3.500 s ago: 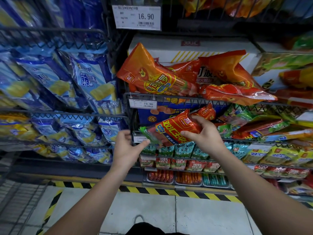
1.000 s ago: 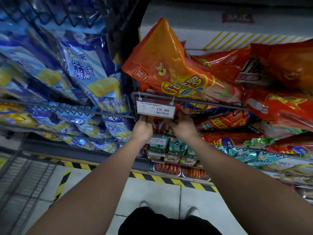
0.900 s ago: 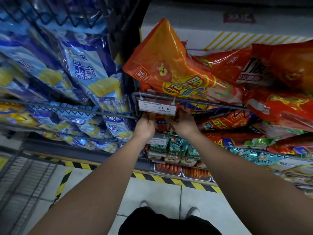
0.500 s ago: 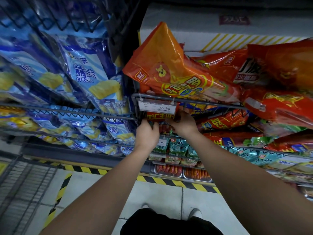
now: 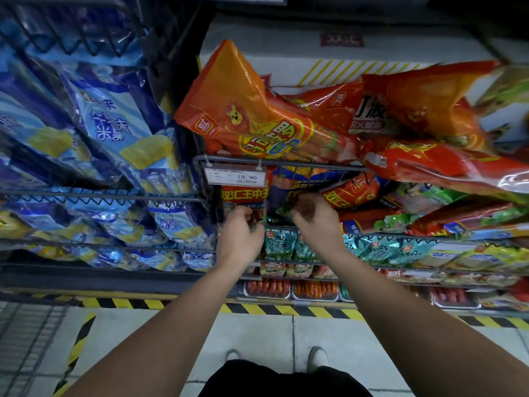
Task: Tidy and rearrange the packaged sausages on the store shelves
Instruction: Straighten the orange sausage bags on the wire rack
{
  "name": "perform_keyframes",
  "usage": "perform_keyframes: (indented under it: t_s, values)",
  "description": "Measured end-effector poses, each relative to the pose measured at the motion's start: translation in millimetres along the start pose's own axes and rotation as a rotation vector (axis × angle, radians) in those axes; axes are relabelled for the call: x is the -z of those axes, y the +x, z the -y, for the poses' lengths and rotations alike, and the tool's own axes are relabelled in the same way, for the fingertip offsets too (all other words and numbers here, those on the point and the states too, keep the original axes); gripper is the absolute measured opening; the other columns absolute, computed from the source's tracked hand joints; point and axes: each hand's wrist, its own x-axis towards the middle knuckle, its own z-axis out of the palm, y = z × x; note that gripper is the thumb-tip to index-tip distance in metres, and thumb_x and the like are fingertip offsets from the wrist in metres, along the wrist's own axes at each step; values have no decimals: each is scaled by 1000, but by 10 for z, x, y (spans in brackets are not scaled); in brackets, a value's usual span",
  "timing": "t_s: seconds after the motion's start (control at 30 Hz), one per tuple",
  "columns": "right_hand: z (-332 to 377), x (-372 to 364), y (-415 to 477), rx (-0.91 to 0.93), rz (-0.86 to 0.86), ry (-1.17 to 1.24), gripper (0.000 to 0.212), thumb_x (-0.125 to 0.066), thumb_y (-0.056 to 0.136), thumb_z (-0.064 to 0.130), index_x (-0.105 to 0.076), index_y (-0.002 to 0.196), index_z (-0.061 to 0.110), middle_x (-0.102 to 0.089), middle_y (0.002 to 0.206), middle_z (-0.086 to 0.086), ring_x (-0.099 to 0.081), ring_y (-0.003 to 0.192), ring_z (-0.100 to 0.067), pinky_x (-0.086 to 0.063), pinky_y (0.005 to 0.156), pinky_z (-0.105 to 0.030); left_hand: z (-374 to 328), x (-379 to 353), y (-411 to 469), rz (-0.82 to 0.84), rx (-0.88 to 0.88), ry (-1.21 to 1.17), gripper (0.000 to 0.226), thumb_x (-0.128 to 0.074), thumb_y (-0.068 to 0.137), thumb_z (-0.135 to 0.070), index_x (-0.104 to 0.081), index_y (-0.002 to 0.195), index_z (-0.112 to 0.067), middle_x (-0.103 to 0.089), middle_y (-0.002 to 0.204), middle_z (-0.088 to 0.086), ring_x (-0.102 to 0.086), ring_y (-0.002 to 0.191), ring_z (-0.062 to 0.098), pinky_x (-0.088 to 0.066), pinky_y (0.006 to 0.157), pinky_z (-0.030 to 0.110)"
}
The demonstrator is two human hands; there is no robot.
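left hand: fingers curled round lower edge of red sausage pack | right hand: fingers curled just beside it, blurred, cannot tell if it holds something | pack: stands under price tag 19.90 on wire rail | above rail: orange bag lies tilted

Blue snack bags sit at left; yellow-black hazard tape edges the tiled floor.

Price tag on rack rail — sausage packs above
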Motion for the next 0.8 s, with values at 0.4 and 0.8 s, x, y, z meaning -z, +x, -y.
perform_keyframes:
  t_s: [0.4, 0.8]
  values:
    - [-709, 848, -121, 53, -183, -582, 45, -70, 83, 30, -61, 125, 15, -64, 114, -11, -53, 112, -37, -49, 87, -48, -622, -554, 109, 142, -278, 88, 53, -61, 95, -22, -43, 144, -14, -62, 125, 7, -62, 97, 20, -50, 81, 30]
    - [-933, 974, 48, 305, 64, -893, 44, -70, 83, 20, -62, 126, 12, -65, 121, -10, -56, 118, -36, -28, 114, -53, -779, -1103, 534, 123, -237, 149, 55, -72, 83, -30, -50, 133, -24, -52, 134, 7, -49, 124, 32, -49, 97, 47]
